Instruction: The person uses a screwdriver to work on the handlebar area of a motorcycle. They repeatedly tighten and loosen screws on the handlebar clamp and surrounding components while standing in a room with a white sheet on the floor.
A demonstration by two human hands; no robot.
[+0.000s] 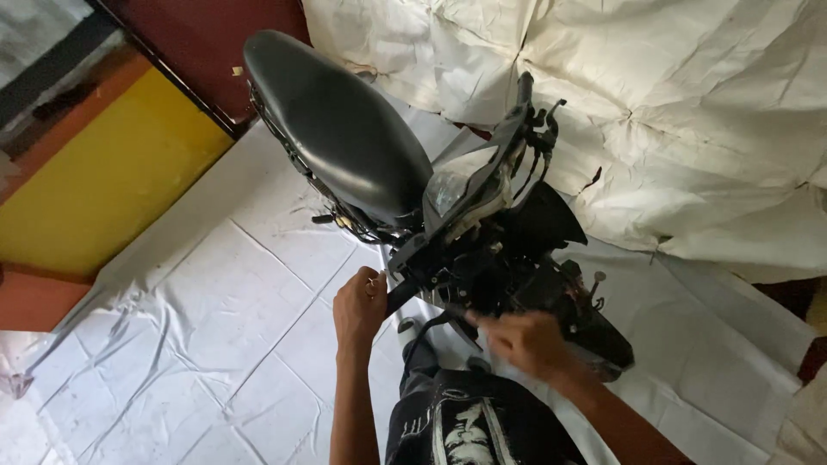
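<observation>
A stripped motorcycle fills the centre of the frame on a white floor sheet, its black seat toward the upper left and its bare frame and wiring exposed. The left hand is curled shut around a black part at the frame's lower edge. The right hand, blurred, touches the dark bodywork; its finger spread cannot be told.

White sheets cover the floor; a yellow wall stands left.
</observation>
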